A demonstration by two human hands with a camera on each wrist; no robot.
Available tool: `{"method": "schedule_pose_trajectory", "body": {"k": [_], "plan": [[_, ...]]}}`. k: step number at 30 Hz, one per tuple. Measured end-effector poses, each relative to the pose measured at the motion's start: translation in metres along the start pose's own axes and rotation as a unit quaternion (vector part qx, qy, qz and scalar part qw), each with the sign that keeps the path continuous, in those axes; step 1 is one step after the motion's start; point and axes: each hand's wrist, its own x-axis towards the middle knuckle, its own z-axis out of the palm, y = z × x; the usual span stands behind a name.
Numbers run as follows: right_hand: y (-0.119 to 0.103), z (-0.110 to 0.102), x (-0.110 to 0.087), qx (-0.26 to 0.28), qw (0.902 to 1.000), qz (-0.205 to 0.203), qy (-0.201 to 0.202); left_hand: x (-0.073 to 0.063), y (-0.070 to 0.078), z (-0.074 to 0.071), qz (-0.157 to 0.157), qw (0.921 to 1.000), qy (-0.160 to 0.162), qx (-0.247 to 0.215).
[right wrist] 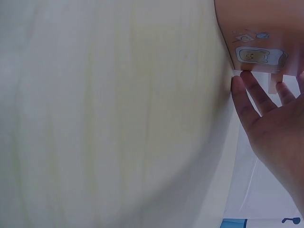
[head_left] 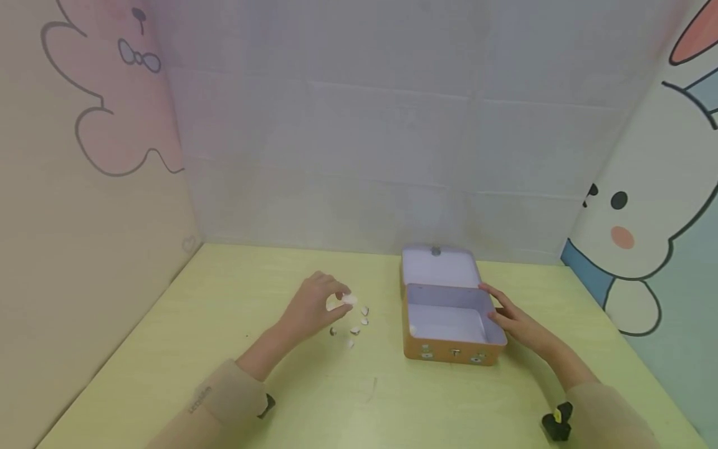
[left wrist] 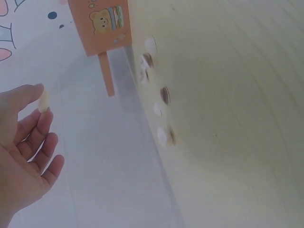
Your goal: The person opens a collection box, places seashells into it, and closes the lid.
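Observation:
In the head view my left hand (head_left: 310,308) pinches a small white shell (head_left: 349,299) between thumb and fingertips, above the table. The left wrist view shows that shell (left wrist: 43,100) edge-on, the other fingers loosely bent. Several more small white and brown shells (head_left: 355,330) lie scattered below and beside this hand. To their right stands an orange tin box (head_left: 443,350) with a lilac inside, its lid (head_left: 440,267) tipped back. My right hand (head_left: 521,327) rests at the box's right side, thumb at the rim and fingers reaching its back corner, nearly straight in the right wrist view.
The pale yellow table (head_left: 314,405) meets a whitish wall covering (head_left: 336,162) at the back. Side walls with cartoon animals stand left and right. Dark wrist devices (head_left: 558,422) sit at both cuffs. A thin strand (head_left: 373,390) lies near the front.

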Motion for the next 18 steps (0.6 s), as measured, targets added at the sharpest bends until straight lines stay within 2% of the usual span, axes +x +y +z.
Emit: {"method": "schedule_pose_trajectory", "body": {"k": [5, 15, 18], "plan": [[0.0, 0.0, 0.0, 0.001, 1.0, 0.003, 0.0, 0.006, 0.012, 0.01, -0.009, 0.9979, 0.036, -0.052], [0.0, -0.001, -0.001, 0.001, 1.0, 0.007, 0.0, 0.022, 0.032, 0.03, -0.025, 0.989, 0.074, -0.126], [0.001, -0.001, -0.001, 0.001, 1.0, 0.004, 0.001, 0.027, 0.038, 0.036, -0.036, 0.9849, 0.071, -0.154]]}}
